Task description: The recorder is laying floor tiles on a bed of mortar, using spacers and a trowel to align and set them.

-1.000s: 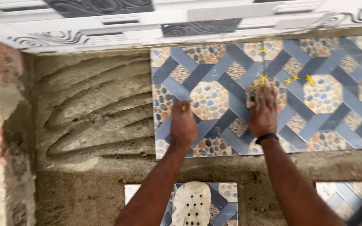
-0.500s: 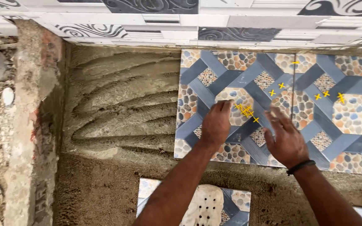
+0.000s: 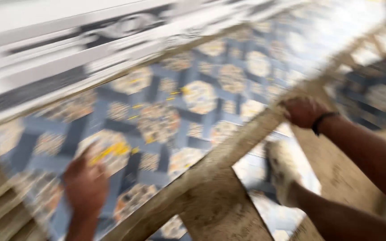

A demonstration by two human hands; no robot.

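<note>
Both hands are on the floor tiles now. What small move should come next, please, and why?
Probably press the left hand down on the patterned blue tile to bed it. That hand lies flat on this end tile beside combed mortar, while the right hand rests at the row's mortar edge. The picture is blurred.

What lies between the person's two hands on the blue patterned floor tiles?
In the blurred head view, between the left hand and right hand lie blue patterned tiles with small yellow spacers, bordered by a strip of grey mortar.
</note>
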